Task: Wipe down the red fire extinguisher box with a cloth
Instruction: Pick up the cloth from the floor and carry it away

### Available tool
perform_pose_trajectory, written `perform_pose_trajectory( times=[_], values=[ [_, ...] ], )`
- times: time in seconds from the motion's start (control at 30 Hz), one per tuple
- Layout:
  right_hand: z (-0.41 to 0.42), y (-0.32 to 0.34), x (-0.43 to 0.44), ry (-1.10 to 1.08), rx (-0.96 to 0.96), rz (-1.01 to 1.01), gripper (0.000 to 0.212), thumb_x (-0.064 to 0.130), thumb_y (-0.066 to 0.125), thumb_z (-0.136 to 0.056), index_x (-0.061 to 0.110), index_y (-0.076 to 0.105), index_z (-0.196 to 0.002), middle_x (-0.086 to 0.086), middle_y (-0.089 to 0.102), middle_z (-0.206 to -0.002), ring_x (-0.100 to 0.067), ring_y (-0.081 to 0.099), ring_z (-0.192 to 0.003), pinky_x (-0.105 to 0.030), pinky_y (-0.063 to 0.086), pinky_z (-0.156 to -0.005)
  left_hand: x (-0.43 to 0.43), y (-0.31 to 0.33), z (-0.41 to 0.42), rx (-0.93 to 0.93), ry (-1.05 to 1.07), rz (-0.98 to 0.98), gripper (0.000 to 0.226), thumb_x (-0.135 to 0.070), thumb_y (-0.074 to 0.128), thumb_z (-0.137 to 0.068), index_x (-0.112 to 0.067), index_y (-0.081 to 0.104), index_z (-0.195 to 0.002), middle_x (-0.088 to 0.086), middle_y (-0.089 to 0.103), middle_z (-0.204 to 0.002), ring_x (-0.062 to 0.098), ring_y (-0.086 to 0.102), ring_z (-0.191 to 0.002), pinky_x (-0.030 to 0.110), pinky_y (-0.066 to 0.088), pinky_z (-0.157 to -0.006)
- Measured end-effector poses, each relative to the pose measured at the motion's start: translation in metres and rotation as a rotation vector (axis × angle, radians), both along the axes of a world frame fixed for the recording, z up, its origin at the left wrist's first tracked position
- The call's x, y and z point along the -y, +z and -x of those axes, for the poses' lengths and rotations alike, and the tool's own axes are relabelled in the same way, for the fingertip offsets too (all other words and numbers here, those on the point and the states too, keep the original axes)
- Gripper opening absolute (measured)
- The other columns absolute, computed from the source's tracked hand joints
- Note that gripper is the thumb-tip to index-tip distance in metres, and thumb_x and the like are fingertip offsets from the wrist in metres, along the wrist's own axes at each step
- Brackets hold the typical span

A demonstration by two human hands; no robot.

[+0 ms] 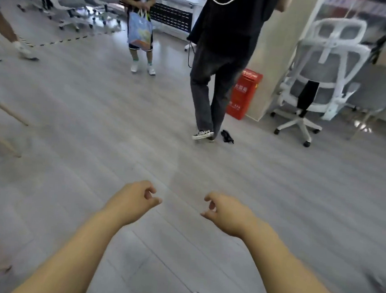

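Left hand (137,197) and right hand (225,212) apart, loosely curled, empty; red fire extinguisher box (244,92) well beyond them

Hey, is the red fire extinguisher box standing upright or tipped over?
Upright. The red fire extinguisher box stands on the floor beside the pillar, top side up, its left edge hidden by a person's leg.

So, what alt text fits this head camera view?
The left hand and right hand, loosely curled and empty, hang over a grey floor. Ahead, a red fire extinguisher box stands beside a pillar, partly behind a standing person.
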State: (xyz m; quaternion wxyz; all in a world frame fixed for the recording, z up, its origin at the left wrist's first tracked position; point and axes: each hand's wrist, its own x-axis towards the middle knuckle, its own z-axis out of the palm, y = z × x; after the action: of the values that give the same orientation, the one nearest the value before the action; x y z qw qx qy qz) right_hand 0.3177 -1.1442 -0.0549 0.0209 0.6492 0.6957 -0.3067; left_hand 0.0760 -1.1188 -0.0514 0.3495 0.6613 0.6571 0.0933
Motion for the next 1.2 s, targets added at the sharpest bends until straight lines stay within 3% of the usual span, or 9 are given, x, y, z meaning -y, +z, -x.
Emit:
perform_pose_trajectory(
  times=[0.3,0.5,0.63,0.83,0.97,1.07,1.2],
  values=[
    [-0.117,0.019,-0.115,-0.163,-0.017,-0.041,0.045,0.038,0.054,-0.094,0.019,0.045,-0.134,-0.003,0.056,-0.125,-0.022,0.055,-0.109,-0.031,0.044,-0.087,-0.142,0.003,-0.111,0.036,-0.071,-0.017,0.026,-0.042,0.066,-0.082,-0.024,0.059,-0.099,-0.004,0.062,-0.097,0.016,0.059,-0.089,0.032,0.050,-0.082],
    [-0.144,0.007,-0.184,-0.202,-0.030,-0.043,0.041,0.041,0.055,-0.092,0.023,0.049,-0.128,0.001,0.058,-0.118,-0.019,0.057,-0.102,-0.031,0.047,-0.086,-0.225,-0.010,-0.155,0.000,-0.153,0.002,0.024,-0.042,0.065,-0.083,-0.026,0.057,-0.099,-0.007,0.061,-0.092,0.013,0.059,-0.083,0.025,0.042,-0.071],
    [-0.154,0.009,-0.235,-0.213,0.026,-0.052,0.039,0.038,0.056,-0.091,0.020,0.052,-0.126,-0.001,0.059,-0.115,-0.021,0.056,-0.105,-0.029,0.042,-0.081,-0.289,-0.011,-0.178,-0.017,-0.231,-0.003,0.023,-0.045,0.064,-0.083,-0.029,0.056,-0.097,-0.006,0.063,-0.096,0.014,0.059,-0.086,0.027,0.044,-0.075],
    [-0.179,0.026,-0.306,-0.331,-0.021,-0.045,0.034,0.038,0.056,-0.091,0.022,0.053,-0.121,-0.001,0.059,-0.111,-0.019,0.057,-0.099,-0.036,0.048,-0.087,-0.376,-0.001,-0.220,-0.009,-0.338,0.004,0.024,-0.043,0.065,-0.082,-0.026,0.058,-0.097,-0.006,0.062,-0.095,0.016,0.060,-0.089,0.031,0.049,-0.080],
    [-0.203,0.023,-0.343,-0.376,-0.014,-0.033,0.037,0.039,0.055,-0.092,0.024,0.051,-0.125,0.000,0.059,-0.114,-0.019,0.055,-0.096,-0.030,0.044,-0.079,-0.417,0.000,-0.249,-0.011,-0.404,-0.002,0.023,-0.042,0.063,-0.084,-0.022,0.059,-0.096,-0.006,0.061,-0.092,0.015,0.059,-0.085,0.031,0.048,-0.074],
    [-0.226,0.016,-0.372,-0.404,-0.027,-0.011,0.041,0.041,0.056,-0.091,0.022,0.050,-0.127,-0.002,0.058,-0.117,-0.021,0.056,-0.103,-0.031,0.044,-0.086,-0.445,-0.005,-0.275,0.038,-0.418,0.035,0.025,-0.041,0.066,-0.082,-0.023,0.061,-0.098,-0.008,0.059,-0.089,0.014,0.059,-0.083,0.031,0.049,-0.070],
    [-0.267,0.006,-0.420,-0.406,-0.018,0.004,0.041,0.040,0.054,-0.093,0.022,0.048,-0.130,-0.001,0.058,-0.119,-0.021,0.056,-0.104,-0.033,0.046,-0.090,-0.493,-0.018,-0.314,0.010,-0.455,0.032,0.029,-0.039,0.066,-0.082,-0.022,0.061,-0.104,-0.008,0.059,-0.090,0.014,0.059,-0.087,0.031,0.050,-0.080]
  ],
)
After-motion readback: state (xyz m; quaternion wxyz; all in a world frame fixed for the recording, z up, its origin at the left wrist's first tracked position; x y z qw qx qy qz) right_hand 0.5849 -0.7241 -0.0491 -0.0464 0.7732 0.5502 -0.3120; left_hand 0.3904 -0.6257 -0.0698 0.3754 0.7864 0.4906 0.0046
